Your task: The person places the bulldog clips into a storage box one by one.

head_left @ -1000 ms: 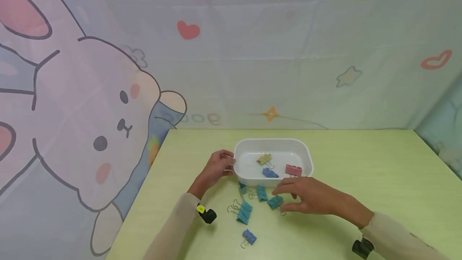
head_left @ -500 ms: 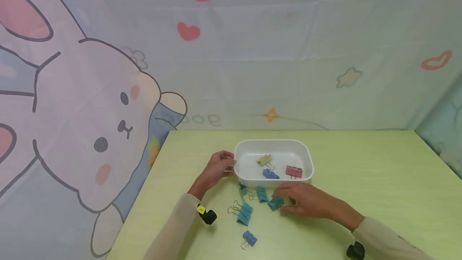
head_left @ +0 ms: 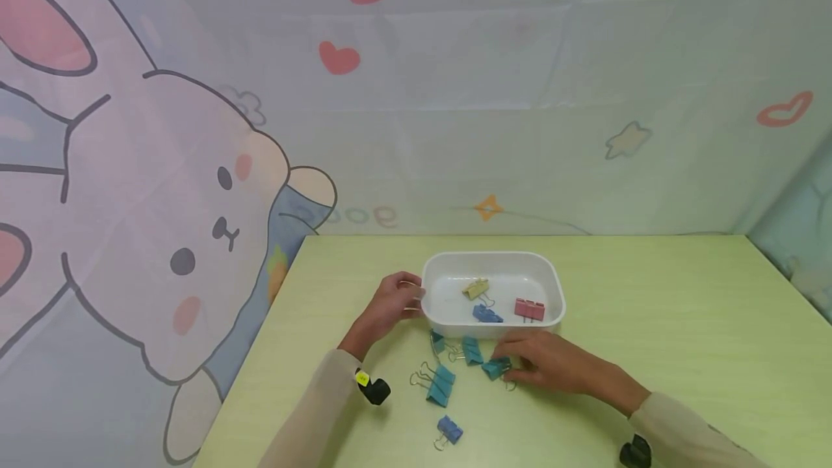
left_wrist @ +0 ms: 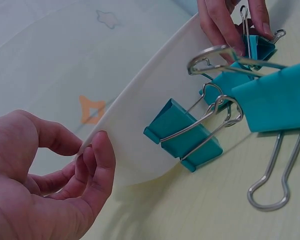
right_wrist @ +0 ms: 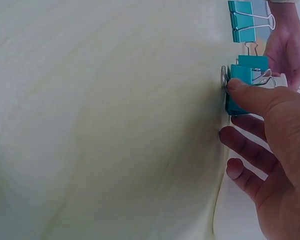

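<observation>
My left hand (head_left: 388,305) pinches the left rim of a white plastic tray (head_left: 490,330); in the left wrist view the thumb and fingers meet over its edge. In front of the tray, my right hand (head_left: 552,363) pinches a teal binder clip (head_left: 495,368) that is low at the table, with the thumb (right_wrist: 237,85) across its side. Close by on the table lie a second teal binder clip (head_left: 471,350), a third partly hidden under the tray's front-left corner (head_left: 438,341), and a larger-looking one (head_left: 440,386) nearer me.
Inside the tray are a yellow binder clip (head_left: 476,289), a blue one (head_left: 487,314) and a pink one (head_left: 529,309). Another blue binder clip (head_left: 449,428) lies nearest me on the pale green table (head_left: 676,323). A printed cloth (head_left: 455,92) hangs behind the table.
My right hand has come down and slightly toward me, away from the tray's front edge, and its thumb and fingers have closed on the teal binder clip. My left hand stays at the tray.
</observation>
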A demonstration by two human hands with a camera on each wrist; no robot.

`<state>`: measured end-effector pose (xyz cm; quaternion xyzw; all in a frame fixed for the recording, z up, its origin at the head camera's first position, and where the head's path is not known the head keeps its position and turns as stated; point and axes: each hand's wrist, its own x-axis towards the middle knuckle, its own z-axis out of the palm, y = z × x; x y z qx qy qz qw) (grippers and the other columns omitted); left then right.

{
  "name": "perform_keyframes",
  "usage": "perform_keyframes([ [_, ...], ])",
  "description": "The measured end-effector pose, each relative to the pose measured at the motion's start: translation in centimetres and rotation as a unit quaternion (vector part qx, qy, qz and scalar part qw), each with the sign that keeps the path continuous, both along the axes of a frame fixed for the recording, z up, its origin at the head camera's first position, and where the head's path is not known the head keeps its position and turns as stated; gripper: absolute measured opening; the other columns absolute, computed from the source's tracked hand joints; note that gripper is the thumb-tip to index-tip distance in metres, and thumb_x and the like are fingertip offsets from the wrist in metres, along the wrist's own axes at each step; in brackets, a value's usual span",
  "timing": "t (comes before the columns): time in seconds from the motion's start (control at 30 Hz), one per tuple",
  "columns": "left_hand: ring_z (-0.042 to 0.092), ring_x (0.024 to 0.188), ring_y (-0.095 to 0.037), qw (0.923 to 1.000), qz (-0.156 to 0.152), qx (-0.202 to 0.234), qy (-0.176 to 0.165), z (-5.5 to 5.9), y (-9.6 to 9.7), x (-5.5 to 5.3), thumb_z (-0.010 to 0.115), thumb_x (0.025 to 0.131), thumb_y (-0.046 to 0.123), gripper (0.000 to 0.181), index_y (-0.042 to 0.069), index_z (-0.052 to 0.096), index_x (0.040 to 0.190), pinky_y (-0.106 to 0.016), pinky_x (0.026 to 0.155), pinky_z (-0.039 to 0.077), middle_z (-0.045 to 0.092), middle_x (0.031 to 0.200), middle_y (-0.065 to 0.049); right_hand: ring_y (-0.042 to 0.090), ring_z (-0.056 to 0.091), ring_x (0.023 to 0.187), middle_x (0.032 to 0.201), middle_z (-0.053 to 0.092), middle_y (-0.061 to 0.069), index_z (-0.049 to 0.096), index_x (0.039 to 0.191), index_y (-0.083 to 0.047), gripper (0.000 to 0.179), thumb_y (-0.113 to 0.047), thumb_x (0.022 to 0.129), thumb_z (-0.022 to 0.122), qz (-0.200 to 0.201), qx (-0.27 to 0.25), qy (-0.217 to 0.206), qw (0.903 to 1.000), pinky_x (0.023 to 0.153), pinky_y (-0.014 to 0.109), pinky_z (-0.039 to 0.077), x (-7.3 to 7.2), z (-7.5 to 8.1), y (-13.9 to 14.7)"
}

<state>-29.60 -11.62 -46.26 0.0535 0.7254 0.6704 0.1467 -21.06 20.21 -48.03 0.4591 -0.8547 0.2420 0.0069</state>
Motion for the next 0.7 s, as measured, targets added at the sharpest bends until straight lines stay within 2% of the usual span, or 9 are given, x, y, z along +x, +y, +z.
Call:
perform_keyframes([
  [0.3,0.068,0.092,-0.027,1.0,0.0,-0.002,0.0,0.22,0.04,0.12,0.059,0.099,0.009,0.038,-0.009,0.052,0.132,-0.038,0.086,0.061,0.06,0.123,-0.029,0.008,0.059,0.087,0.11,0.067,-0.012,0.076,0.115,-0.02,0.019,-0.019,0.096,0.075,0.002,-0.014,-0.017,0.9998,0.077,0.022,0.053,-0.19,-0.31,0.11],
  [0.53,0.069,0.098,-0.033,1.0,-0.002,-0.003,0.0,0.02,0.02,0.02,0.059,0.099,0.009,0.039,-0.01,0.051,0.132,-0.037,0.084,0.062,0.06,0.123,-0.03,0.008,0.061,0.086,0.106,0.069,-0.011,0.077,0.112,-0.019,0.015,-0.019,0.097,0.075,0.019,-0.032,-0.011,0.9993,0.077,0.024,0.055,-0.12,-0.27,0.11],
  [0.7,0.068,0.099,-0.035,1.0,-0.003,0.0,0.003,0.03,0.09,0.0,0.059,0.099,0.009,0.039,-0.01,0.052,0.132,-0.037,0.084,0.062,0.06,0.123,-0.03,0.002,0.058,0.084,0.105,0.069,-0.012,0.078,0.111,-0.019,0.015,-0.02,0.096,0.076,0.018,-0.031,-0.005,0.9993,0.074,0.022,0.055,0.02,0.26,0.26],
])
